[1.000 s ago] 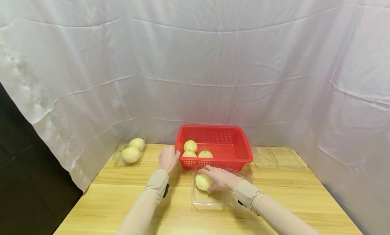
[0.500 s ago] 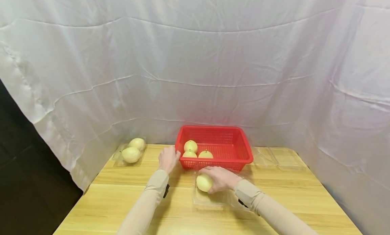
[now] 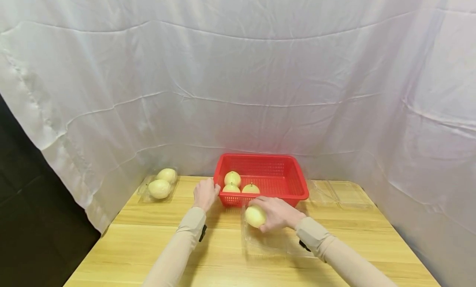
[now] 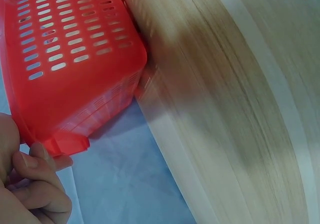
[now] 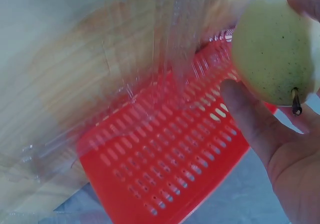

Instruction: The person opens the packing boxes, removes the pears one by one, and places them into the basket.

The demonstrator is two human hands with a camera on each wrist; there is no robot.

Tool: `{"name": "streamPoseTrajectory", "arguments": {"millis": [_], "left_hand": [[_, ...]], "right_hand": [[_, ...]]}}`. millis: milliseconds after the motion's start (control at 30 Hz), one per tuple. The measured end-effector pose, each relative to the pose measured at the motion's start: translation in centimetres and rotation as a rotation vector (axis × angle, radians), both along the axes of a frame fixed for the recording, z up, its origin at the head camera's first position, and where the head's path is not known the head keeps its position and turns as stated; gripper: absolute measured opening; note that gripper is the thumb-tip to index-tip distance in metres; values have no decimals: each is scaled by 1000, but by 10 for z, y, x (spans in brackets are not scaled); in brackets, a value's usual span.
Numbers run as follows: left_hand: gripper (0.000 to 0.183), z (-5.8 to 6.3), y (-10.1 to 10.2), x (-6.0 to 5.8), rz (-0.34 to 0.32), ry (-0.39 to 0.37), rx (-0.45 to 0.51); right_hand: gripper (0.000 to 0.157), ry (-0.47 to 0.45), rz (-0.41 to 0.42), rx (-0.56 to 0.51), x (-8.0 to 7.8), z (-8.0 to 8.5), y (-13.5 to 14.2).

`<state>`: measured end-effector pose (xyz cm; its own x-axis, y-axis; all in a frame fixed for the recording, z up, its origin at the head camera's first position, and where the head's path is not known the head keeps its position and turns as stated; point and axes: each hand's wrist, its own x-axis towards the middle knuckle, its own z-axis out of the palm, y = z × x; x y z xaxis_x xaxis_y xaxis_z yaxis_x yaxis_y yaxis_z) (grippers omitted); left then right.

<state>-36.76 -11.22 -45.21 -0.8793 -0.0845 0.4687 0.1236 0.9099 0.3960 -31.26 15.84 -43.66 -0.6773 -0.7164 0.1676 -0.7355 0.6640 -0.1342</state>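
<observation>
My right hand (image 3: pixel 277 214) grips a pale yellow pear (image 3: pixel 255 216) at the front of the red basket (image 3: pixel 265 195). In the right wrist view the pear (image 5: pixel 275 51) shows its dark stem and small specks. Below it in the head view lies a clear plastic container (image 3: pixel 265 247), whose see-through edges are hard to make out. My left hand (image 3: pixel 205 193) holds the basket's left rim. From the left wrist, curled fingers (image 4: pixel 37 171) pinch the lip at the basket's corner. Inside the basket, several pears (image 3: pixel 232 178) sit at the left; the front rim partly hides some.
On the left, two pears (image 3: pixel 160 189) lie in another clear container (image 3: pixel 143 196). More clear plastic packaging (image 3: pixel 351 193) lies right of the basket. A pale curtain (image 3: pixel 260 93) hangs behind and beside the wooden table (image 3: pixel 122 254).
My right hand and its pear have moved a little right and toward the basket. The clear container beneath has shifted slightly right. My left hand stays on the basket rim.
</observation>
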Motion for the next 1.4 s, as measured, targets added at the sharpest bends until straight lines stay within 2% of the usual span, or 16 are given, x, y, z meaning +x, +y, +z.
{"name": "streamPoseTrajectory", "arguments": {"millis": [200, 433, 700, 933, 1133, 1400], "left_hand": [[28, -1, -1, -2, -4, -8, -6], [28, 1, -1, -1, -17, -10, -13], [28, 3, -1, 0, -8, -23, -30], [26, 4, 0, 1, -7, -22, -38], [26, 4, 1, 0, -1, -20, -47], [25, 2, 2, 0, 11, 3, -16]], "right_hand": [[72, -10, -26, -45, 1, 6, 7], [72, -21, 7, -99, -1, 8, 11], [65, -85, 34, -230, -7, 6, 11], [65, -60, 27, -334, -10, 12, 15], [63, -56, -18, -386, -13, 20, 17], [64, -62, -168, -496, -28, 26, 16]]}}
